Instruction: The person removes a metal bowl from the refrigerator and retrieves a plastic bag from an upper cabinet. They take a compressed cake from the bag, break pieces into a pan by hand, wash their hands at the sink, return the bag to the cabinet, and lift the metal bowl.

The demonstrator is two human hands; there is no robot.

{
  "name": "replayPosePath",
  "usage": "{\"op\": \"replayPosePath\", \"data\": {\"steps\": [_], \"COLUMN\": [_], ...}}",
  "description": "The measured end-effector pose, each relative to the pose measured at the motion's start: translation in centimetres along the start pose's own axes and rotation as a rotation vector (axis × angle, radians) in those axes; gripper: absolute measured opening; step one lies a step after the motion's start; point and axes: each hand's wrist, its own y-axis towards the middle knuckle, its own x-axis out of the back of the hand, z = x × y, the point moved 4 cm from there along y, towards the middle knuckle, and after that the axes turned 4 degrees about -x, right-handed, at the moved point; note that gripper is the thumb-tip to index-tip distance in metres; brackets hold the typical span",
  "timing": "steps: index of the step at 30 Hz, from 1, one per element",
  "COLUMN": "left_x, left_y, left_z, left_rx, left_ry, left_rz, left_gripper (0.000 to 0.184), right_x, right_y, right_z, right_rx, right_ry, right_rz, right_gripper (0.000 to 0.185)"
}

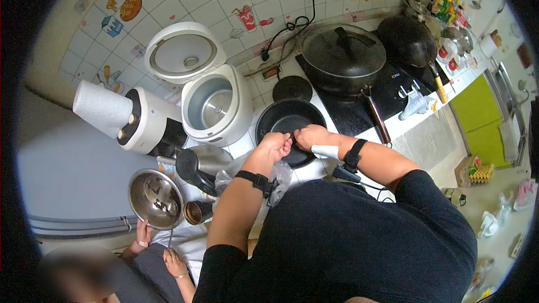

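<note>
Both of my hands are over a round black pan or bowl [292,113] on the white tiled counter. My left hand [275,146] is closed, fingers pinched together above its front rim. Close beside it, my right hand [311,137] is closed too, its fingertips almost meeting the left ones. Whatever lies between the fingertips is too small to make out. Behind the black vessel sits a dark round disc [292,88]. To its left stands an open white rice cooker [216,106] with a metallic inner pot. Crumpled clear plastic [280,178] lies near my left wrist.
A lidded pan [343,53] and a black wok [406,39] stand on the cooktop. At left are a kettle [205,163], a metal cup [196,212] and a toaster-like appliance [150,120]. Another person's hand [142,233] touches a steel bowl [155,199].
</note>
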Motion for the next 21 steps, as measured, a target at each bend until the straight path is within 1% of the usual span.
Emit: {"op": "replayPosePath", "data": {"steps": [4, 7, 13, 15, 18, 21], "left_x": [0.3, 0.3, 0.4, 0.6, 0.9, 1.1], "left_y": [0.8, 0.7, 0.6, 0.8, 1.2, 1.6], "left_z": [0.2, 0.0, 0.1, 0.2, 0.3, 0.6], "left_rx": [0.017, 0.005, -0.044, -0.051, -0.059, -0.067], "left_ry": [-0.029, -0.068, -0.093, -0.116, -0.140, -0.156], "left_rz": [0.016, -0.007, 0.004, 0.010, 0.032, 0.046], "left_gripper": [0.021, 0.020, 0.019, 0.017, 0.015, 0.015], "right_x": [-0.2, -0.2, 0.1, 1.1, 1.1, 0.7], "right_y": [0.6, 0.9, 1.1, 0.8, 0.7, 0.8], "right_z": [0.0, 0.0, -0.3, 0.1, 0.1, -0.1], "right_rx": [0.031, 0.034, -0.008, -0.029, -0.043, -0.092], "right_ry": [-0.019, -0.043, 0.013, -0.015, 0.003, 0.021], "right_rz": [-0.008, 0.039, 0.061, 0.145, 0.104, 0.126], "right_gripper": [0.025, 0.026, 0.025, 0.019, 0.018, 0.019]}}
